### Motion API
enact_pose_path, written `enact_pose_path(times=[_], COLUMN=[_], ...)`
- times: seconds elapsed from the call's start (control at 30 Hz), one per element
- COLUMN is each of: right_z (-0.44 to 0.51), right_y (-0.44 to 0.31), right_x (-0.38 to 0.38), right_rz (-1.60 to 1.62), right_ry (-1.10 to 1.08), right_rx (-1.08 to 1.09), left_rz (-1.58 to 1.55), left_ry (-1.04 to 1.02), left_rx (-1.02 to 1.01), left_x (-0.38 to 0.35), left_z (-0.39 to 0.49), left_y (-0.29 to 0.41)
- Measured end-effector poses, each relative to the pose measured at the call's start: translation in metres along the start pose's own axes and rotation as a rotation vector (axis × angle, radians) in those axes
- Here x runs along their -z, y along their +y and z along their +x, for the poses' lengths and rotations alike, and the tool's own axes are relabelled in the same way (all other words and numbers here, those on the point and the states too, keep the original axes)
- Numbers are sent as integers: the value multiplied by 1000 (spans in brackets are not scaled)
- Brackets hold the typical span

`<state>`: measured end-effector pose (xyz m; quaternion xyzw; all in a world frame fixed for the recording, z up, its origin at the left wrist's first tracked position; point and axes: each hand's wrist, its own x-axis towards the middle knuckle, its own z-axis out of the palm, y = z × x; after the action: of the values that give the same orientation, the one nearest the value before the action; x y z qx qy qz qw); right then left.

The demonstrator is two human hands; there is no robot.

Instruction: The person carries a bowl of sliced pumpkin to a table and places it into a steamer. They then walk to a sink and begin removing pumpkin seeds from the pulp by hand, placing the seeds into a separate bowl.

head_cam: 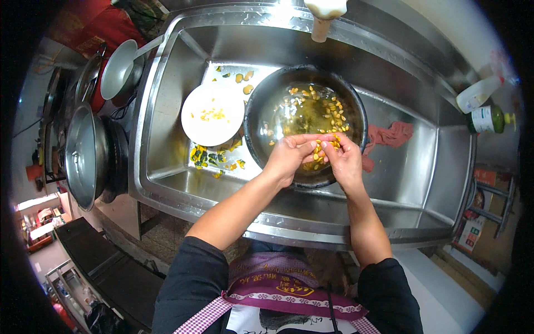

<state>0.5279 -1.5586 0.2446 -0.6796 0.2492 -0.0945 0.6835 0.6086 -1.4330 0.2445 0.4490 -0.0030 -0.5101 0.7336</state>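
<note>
My left hand (287, 156) and my right hand (345, 160) meet over the near side of a large dark round basin (267, 98). Wet yellow pumpkin seeds (318, 151) lie between them, with both hands' fingers and thumbs around the clump. More loose seeds (336, 109) are in the basin's yellowish water, mostly toward its right and far sides. To the left of the basin is a white plate (212, 135) with small pale yellow seeds or bits (212, 115) on it. Green and yellow peel scraps (207, 158), seemingly pumpkin, lie below the plate.
The stainless steel sink (409, 175) surrounds the basin. A pink cloth (392, 135) lies at the basin's right. A faucet (320, 31) juts in from the far edge. Metal pans (83, 156) stand left of the sink; a green pump bottle (488, 120) and a white bottle (479, 95) are at the right.
</note>
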Motion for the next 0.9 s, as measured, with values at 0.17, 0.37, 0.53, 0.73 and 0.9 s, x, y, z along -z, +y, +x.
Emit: enact_pose_path(times=[0.17, 0.37, 0.53, 0.73, 0.9], right_z=[-3, -3, 2, 2, 1], right_y=[-1, 5, 6, 9, 6], right_x=[-4, -1, 7, 4, 3], right_rz=[-288, -108, 433, 423, 419], right_ry=[78, 79, 4, -12, -14], right_rx=[182, 89, -180, -126, -126], left_rz=[108, 104, -116, 1, 184], left_ry=[139, 210, 199, 57, 91], left_rx=[36, 68, 115, 65, -29], left_x=[2, 2, 9, 8, 7], left_z=[3, 5, 8, 6, 6], left_y=[0, -2, -1, 3, 0])
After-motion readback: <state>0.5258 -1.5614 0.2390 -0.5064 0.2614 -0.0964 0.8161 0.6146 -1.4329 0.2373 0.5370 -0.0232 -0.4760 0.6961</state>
